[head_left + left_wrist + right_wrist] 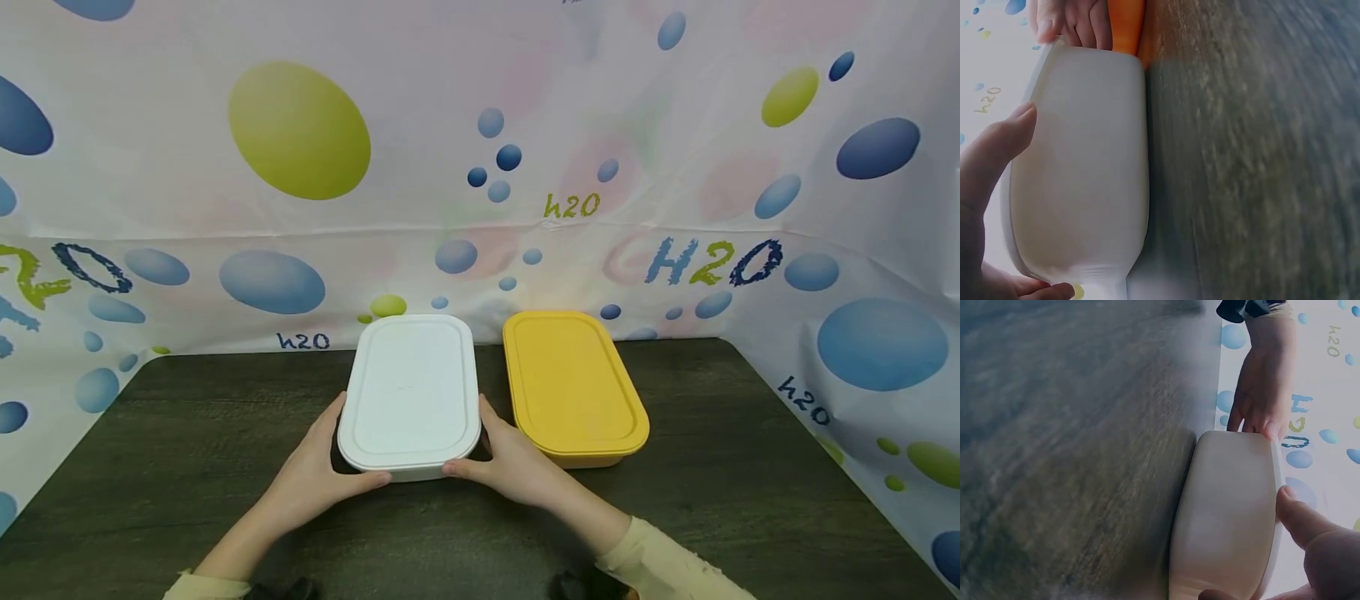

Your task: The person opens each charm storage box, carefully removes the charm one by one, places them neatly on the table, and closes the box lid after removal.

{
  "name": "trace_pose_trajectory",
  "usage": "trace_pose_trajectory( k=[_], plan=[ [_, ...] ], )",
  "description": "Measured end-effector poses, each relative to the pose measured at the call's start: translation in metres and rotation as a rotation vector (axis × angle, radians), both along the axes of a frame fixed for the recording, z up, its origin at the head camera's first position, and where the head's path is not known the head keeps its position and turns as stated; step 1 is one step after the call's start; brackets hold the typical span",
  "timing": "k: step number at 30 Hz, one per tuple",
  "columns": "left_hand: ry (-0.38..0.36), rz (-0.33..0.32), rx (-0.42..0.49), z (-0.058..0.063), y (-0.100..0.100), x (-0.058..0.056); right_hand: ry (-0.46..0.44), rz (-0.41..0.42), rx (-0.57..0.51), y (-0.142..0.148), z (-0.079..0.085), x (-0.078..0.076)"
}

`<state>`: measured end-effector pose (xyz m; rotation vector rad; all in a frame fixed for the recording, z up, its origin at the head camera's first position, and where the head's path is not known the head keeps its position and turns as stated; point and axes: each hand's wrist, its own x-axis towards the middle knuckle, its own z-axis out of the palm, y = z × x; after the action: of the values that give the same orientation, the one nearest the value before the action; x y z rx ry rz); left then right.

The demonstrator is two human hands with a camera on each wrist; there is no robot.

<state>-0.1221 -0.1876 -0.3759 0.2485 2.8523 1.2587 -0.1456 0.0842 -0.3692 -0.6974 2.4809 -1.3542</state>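
Around the two near corners of the white box [409,396], both sets of fingers grasp it. The left hand [317,468] lays its fingers along the box's left side, with the left thumb [369,480] against its near wall. The right hand [517,463] mirrors this on the right side, the right thumb [463,470] just under the lid [411,358] at the opposite corner. Neither hand is released. Such a paired hold, thumbs in front and fingers at the sides, probably keeps the box steady and square to the person, with its weight shared evenly. How firmly the fingers press cannot be told.

Under the white box is the dark tabletop [720,508]; its base appears to rest there, though the shadow beneath makes full contact hard to judge. Just to its right, slightly apart, sits the yellow box [576,385], lid on. The gap between them seems to give the right hand's fingers room to reach the white box's side.

Nearer the person than the white box are pale yellow sleeves [667,560]. Beyond it, a sheet [420,108] printed with bubbles and "h2o" lettering encloses the table, perhaps as a plain screen.
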Motion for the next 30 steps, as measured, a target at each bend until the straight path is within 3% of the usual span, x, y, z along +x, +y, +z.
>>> trace_pose_trajectory(
  k=[14,30],
  plan=[
    [-0.043,0.019,0.016,0.0,0.008,0.002,-0.031,-0.025,-0.046,0.003,0.006,0.003],
    [-0.02,0.017,0.042,-0.002,0.014,0.004,-0.038,-0.051,-0.054,0.007,0.006,0.003]
  ],
)
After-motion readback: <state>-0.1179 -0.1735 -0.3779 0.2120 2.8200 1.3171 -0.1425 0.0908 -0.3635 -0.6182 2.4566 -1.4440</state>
